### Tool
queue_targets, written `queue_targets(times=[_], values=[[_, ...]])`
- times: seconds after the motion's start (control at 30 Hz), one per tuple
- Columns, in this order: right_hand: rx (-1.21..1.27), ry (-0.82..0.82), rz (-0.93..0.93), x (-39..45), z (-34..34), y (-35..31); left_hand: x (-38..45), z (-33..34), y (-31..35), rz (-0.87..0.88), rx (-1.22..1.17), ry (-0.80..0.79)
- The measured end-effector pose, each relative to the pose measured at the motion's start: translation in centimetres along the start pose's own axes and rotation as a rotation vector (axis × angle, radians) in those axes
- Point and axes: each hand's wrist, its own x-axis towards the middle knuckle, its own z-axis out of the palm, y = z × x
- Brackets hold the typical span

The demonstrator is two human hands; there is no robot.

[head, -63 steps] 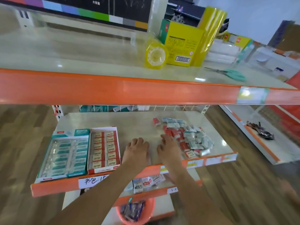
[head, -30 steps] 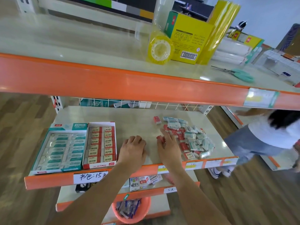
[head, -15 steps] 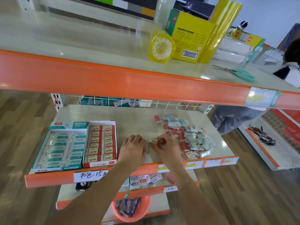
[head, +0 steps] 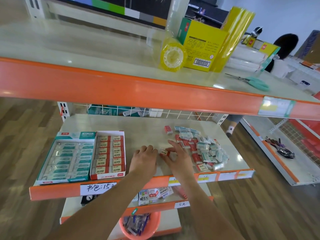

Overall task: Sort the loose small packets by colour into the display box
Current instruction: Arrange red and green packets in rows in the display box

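Note:
A heap of loose red and teal small packets (head: 204,149) lies on the right of the middle shelf (head: 138,129). On the left stand two display boxes: a teal one (head: 65,156) full of teal packets and a red one (head: 110,155) with rows of red packets. My right hand (head: 178,156) pinches one red packet (head: 164,152) between thumb and fingers, just left of the heap. My left hand (head: 143,158) rests knuckles-up on the shelf beside it, its fingers curled and touching that packet's left end.
An orange-edged upper shelf (head: 121,89) overhangs, carrying a yellow tape roll (head: 173,57), a yellow box (head: 202,45) and teal scissors (head: 256,82). An orange bowl (head: 140,226) sits on the bottom shelf. A person (head: 284,54) stands at the far right.
My right hand pulled a red packet out of the heap's left edge and brought it leftward to meet my left hand. The person behind has moved across the right side.

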Motion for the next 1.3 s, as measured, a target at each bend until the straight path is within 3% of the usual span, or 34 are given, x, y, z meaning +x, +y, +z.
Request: queue_targets(times=[0.13,0.37,0.63,1.0,1.3], values=[[-0.001,0.008,-0.004,0.1,-0.2,-0.5,0.3,-1.3,0.3,0.024,0.053,-0.05],[0.021,0.041,-0.126,0.4,-0.3,-1.9,0.1,-4.4,-1.5,0.017,0.007,0.122],[0.046,-0.053,-0.304,0.2,1.0,-6.9,-3.1,-7.4,-7.1,-0.057,0.042,0.2],[0.059,-0.27,-0.356,-0.1,4.2,-12.0,-7.0,-9.7,-11.3,-0.209,0.092,0.155],[-0.015,-0.304,-0.332,0.8,5.6,-14.0,-7.7,-9.9,-11.9,-0.244,0.104,0.113]])
